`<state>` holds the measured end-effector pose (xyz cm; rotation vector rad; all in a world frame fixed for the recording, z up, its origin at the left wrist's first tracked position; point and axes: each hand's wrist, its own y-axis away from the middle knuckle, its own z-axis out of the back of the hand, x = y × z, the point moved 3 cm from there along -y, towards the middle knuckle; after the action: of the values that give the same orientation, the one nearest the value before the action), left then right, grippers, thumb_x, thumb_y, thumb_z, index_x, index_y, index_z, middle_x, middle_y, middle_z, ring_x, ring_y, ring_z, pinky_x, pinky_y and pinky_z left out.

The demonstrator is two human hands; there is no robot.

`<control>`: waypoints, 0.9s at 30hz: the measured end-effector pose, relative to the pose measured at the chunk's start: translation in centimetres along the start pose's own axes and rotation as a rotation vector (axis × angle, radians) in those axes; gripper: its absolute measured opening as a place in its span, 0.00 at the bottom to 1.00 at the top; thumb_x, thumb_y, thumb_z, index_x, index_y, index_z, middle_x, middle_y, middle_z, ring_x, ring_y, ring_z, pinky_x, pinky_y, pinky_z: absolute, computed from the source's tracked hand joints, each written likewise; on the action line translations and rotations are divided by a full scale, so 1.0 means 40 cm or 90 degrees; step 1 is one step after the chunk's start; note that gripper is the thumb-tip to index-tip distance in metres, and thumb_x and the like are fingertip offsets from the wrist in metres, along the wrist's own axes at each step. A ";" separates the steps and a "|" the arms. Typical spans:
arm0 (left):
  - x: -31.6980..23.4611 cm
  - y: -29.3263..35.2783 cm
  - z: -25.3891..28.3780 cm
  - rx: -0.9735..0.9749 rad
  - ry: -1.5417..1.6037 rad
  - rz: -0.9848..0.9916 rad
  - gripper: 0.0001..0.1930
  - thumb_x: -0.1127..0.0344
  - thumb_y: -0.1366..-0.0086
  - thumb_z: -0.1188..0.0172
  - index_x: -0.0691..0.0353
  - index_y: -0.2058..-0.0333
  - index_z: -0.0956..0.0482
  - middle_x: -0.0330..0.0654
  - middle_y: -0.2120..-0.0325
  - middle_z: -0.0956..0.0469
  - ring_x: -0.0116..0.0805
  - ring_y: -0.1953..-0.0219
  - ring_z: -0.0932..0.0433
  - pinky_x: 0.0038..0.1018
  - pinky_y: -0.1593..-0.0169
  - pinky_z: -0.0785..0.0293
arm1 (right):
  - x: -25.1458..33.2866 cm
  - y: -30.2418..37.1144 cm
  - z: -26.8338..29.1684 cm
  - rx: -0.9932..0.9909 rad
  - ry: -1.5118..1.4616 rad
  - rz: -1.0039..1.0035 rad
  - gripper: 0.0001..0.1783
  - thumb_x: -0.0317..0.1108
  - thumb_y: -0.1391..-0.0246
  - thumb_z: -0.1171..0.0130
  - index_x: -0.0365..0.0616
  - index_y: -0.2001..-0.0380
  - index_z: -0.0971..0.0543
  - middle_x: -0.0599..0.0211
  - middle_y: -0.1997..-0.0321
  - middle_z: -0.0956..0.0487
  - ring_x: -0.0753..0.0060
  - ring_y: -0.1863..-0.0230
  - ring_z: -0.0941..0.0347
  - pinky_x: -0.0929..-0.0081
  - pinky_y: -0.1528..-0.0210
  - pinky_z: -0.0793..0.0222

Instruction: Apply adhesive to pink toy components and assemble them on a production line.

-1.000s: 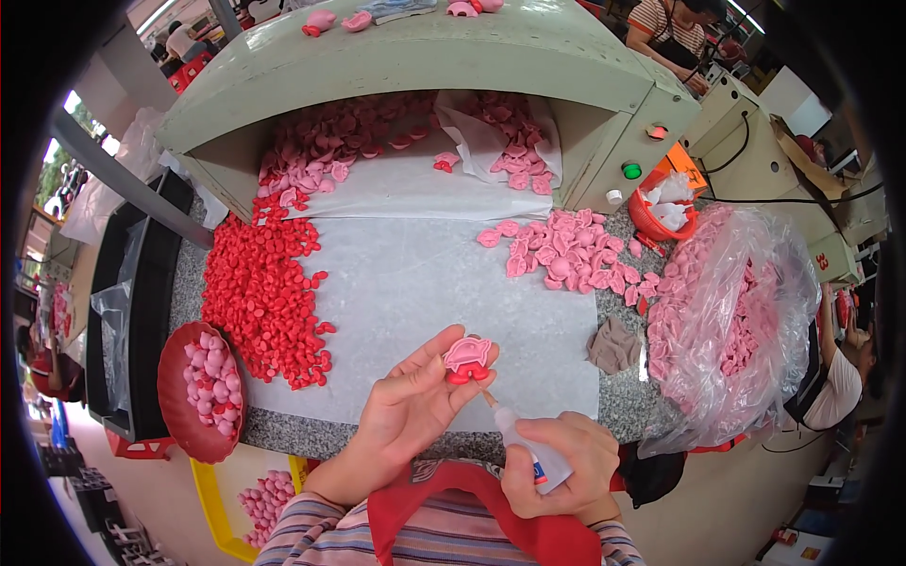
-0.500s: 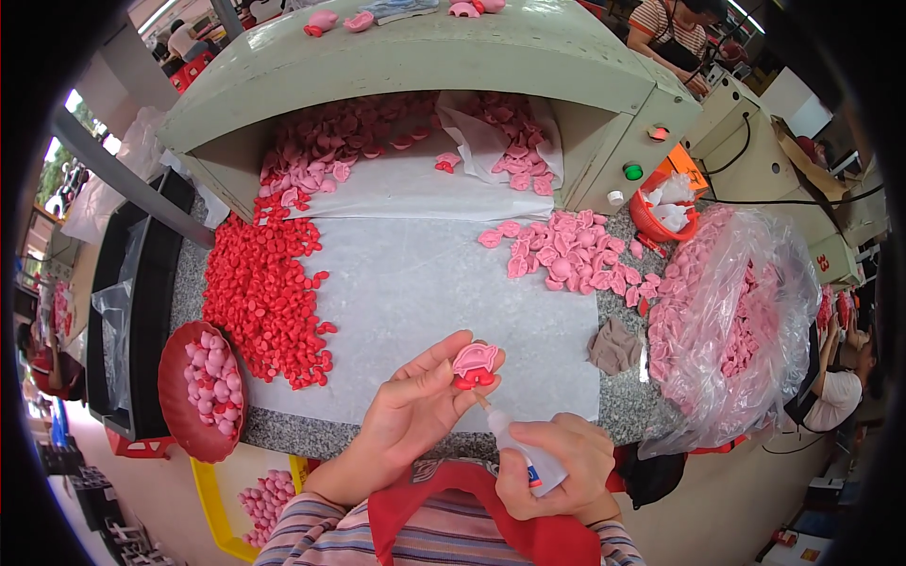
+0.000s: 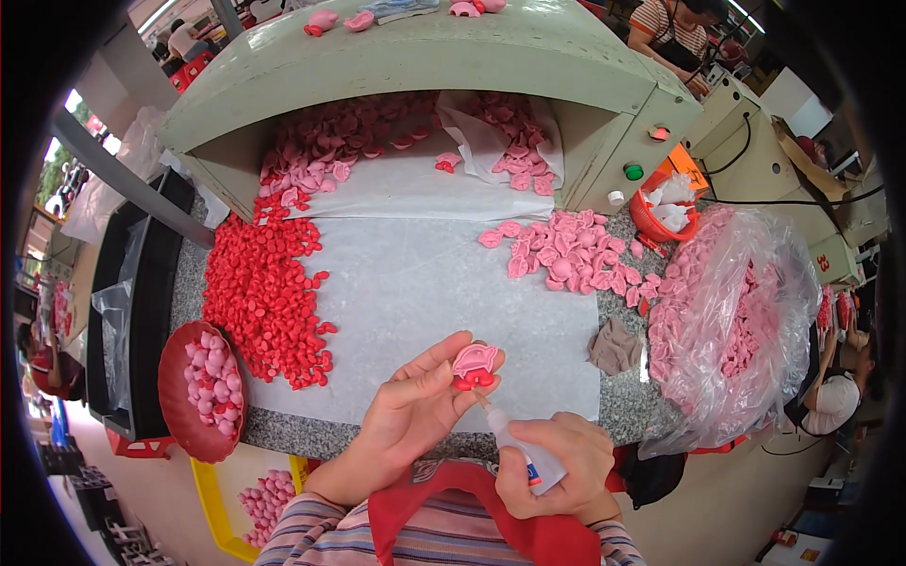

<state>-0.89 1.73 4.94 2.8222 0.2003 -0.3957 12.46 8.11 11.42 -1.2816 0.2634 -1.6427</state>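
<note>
Between the thumb and fingers of my left hand [image 3: 415, 398] is a small pink shell-shaped piece [image 3: 475, 357] with red parts [image 3: 473, 379] at its lower edge. My right hand [image 3: 563, 464] grips a white glue bottle [image 3: 521, 451], tilted so its narrow tip reaches up to just below the red parts. Whether the tip touches them I cannot tell. Both hands are over the near edge of the white paper sheet [image 3: 415, 292]. Many red pieces [image 3: 260, 297] lie in a heap on the left, and pink shell pieces [image 3: 566, 253] lie loose on the right.
A pale green metal housing [image 3: 425, 61] arches over more pink pieces at the back. A red bowl [image 3: 175, 401] and black crate [image 3: 118, 363] stand left, a yellow tray [image 3: 209, 505] below. Right are a clear plastic bag [image 3: 736, 349], a grey-brown cloth [image 3: 614, 346] and an orange basket [image 3: 651, 224].
My hands, the pink piece and the glue bottle stay almost exactly in place. At the far right a person in the background has shifted slightly.
</note>
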 end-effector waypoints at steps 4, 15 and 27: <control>0.000 -0.001 0.000 0.006 -0.001 0.002 0.18 0.71 0.41 0.49 0.66 0.51 0.34 0.53 0.52 0.32 0.44 0.46 0.37 0.36 0.42 0.41 | 0.000 0.000 0.003 0.010 0.003 -0.007 0.15 0.25 0.72 0.43 0.39 0.73 0.26 0.66 0.84 0.28 0.73 0.91 0.38 0.80 0.88 0.42; 0.001 -0.005 0.001 -0.038 0.002 -0.002 0.19 0.73 0.44 0.47 0.65 0.52 0.34 0.52 0.53 0.33 0.48 0.46 0.37 0.40 0.42 0.41 | -0.021 0.017 0.023 -0.048 -0.013 -0.038 0.14 0.25 0.67 0.45 0.35 0.70 0.27 0.62 0.79 0.26 0.72 0.87 0.32 0.80 0.84 0.37; 0.020 -0.018 0.019 -0.053 0.058 0.016 0.17 0.75 0.43 0.49 0.67 0.53 0.35 0.53 0.54 0.34 0.49 0.45 0.39 0.42 0.42 0.40 | -0.495 0.075 -0.056 -0.078 0.203 -0.473 0.12 0.27 0.61 0.41 0.43 0.69 0.29 0.67 0.73 0.28 0.69 0.72 0.28 0.69 0.71 0.32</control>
<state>-0.46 2.28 3.83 2.7599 0.1947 -0.2468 11.20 21.45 -3.60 -1.2809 0.0740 -2.5046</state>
